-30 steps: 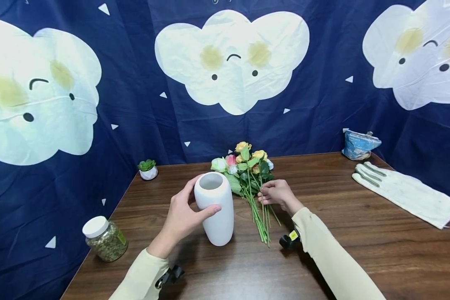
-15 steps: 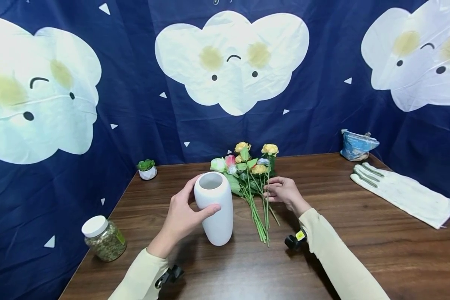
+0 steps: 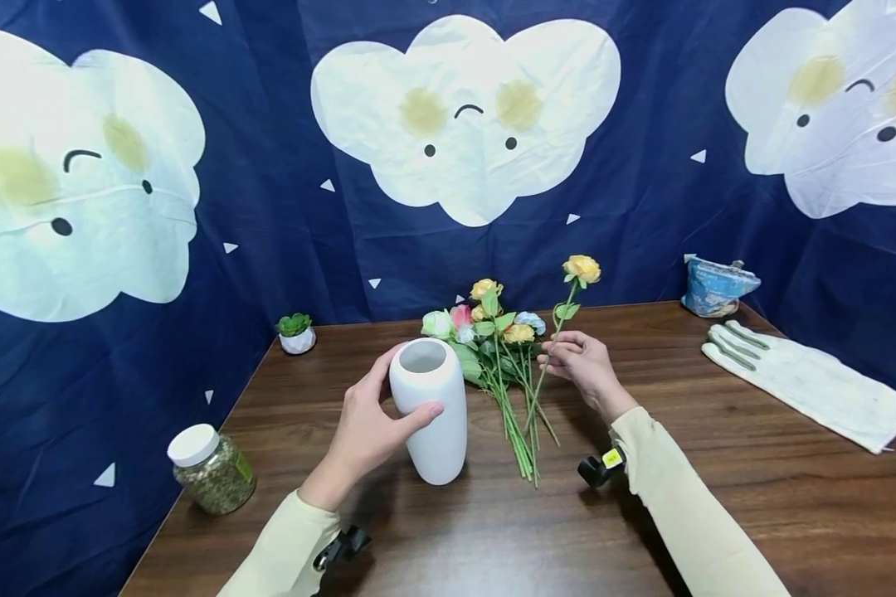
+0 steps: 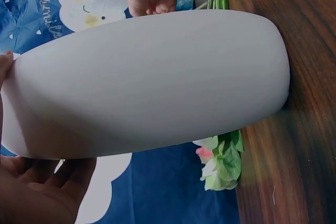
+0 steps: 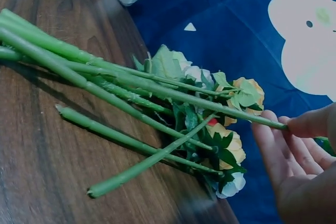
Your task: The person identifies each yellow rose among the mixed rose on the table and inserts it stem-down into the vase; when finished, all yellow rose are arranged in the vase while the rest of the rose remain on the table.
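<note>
A white vase (image 3: 436, 423) stands upright on the table, its mouth facing up. My left hand (image 3: 369, 431) grips it near the top from the left side, thumb across the front; the left wrist view shows the vase (image 4: 157, 82) filling most of the frame. My right hand (image 3: 584, 369) pinches the stem of a yellow rose (image 3: 582, 269), whose bloom is raised above the others and leans right. Beside it lies a bunch of artificial flowers (image 3: 485, 332) in yellow, pink and white, green stems (image 5: 126, 85) toward me. The raised stem's lower end overlaps the bunch.
On the left stand a jar (image 3: 212, 473) with a white lid and a small potted succulent (image 3: 296, 334). A blue pouch (image 3: 717, 288) sits at the back right, near white gloves (image 3: 806, 381). A dark blue cloud-print cloth (image 3: 642, 207) hangs behind the wooden table (image 3: 493, 547).
My right hand has moved right and slightly up, lifting the yellow rose's bloom out of the bunch and tilting it right. The left hand and vase have stayed in place.
</note>
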A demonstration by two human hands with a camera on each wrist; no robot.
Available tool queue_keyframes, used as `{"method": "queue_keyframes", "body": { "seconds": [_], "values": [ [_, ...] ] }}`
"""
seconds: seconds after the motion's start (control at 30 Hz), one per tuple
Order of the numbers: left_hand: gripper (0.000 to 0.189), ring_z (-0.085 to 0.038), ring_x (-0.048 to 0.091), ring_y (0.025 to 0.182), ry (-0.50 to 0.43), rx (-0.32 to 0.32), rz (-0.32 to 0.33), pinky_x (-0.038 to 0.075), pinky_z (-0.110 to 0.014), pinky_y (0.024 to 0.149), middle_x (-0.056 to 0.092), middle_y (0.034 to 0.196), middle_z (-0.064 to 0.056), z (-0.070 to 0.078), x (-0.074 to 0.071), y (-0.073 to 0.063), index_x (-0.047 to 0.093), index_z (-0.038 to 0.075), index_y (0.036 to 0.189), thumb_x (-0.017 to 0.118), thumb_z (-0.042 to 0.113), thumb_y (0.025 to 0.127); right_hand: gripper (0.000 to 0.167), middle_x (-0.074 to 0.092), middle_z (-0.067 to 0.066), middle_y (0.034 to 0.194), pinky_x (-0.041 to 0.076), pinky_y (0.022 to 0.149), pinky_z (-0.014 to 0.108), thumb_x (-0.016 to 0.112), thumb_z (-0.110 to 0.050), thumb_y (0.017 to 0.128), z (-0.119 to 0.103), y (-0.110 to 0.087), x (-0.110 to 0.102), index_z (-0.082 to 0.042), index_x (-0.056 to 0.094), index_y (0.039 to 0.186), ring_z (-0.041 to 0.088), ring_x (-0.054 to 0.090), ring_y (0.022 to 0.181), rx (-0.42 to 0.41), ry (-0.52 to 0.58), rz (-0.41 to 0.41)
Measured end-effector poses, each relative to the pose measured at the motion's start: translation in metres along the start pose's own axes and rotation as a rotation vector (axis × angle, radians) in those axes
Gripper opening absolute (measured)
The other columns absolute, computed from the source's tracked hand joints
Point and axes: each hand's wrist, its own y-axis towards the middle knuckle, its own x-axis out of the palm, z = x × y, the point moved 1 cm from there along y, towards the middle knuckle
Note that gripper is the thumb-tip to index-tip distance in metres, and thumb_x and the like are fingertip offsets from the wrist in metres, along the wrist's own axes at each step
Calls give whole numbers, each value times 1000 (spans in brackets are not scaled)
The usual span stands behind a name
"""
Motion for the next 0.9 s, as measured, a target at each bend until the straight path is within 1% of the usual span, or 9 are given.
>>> {"method": "queue_keyframes", "body": {
  "seconds": [0.17,0.23,0.33,0.5,0.67,0.77,0.9],
  "values": [
    [75,-19,70,102,-6,1,2,57,-42,88,70,126,-6,0,1,2,56,14,146,89,22,79,29,73,-9,79,60,75,22,52,8,102,-4,-1,-3,3,49,130,7,73,73,-35,45,43],
    [75,-19,70,103,-5,5,4,57,-42,88,70,126,-6,0,1,2,56,14,146,89,22,79,28,73,-10,79,60,75,22,50,6,103,-6,-1,-3,2,49,131,6,73,73,-48,62,61],
    [75,-19,69,103,-2,7,6,57,-42,88,70,127,-5,0,1,2,56,15,146,89,22,80,22,73,-9,79,60,74,21,49,2,105,-9,-1,-2,-1,53,127,6,73,72,-77,79,102],
    [75,-19,69,103,1,3,6,57,-41,88,70,126,-6,1,0,1,55,14,146,88,22,80,11,73,-8,79,60,71,21,49,-2,107,-16,-1,-2,-4,58,112,7,73,71,-137,137,153],
    [75,-20,69,103,8,6,7,57,-37,88,70,126,-6,1,1,0,55,13,147,88,22,79,16,73,-5,79,60,73,22,50,3,105,-25,-2,-4,-7,63,100,8,74,72,-214,195,203],
    [76,-20,69,104,12,11,10,57,-37,88,70,126,-7,1,2,0,55,13,147,88,22,79,15,74,-5,78,60,73,22,51,6,103,-32,-3,-6,-5,62,101,8,73,71,-252,222,238],
    [76,-20,70,104,10,14,11,58,-42,88,70,126,-7,1,3,1,55,13,146,89,22,79,14,75,-3,76,60,71,22,52,9,102,-39,-4,-10,-2,56,109,9,74,68,-261,276,272]
  ]
}}
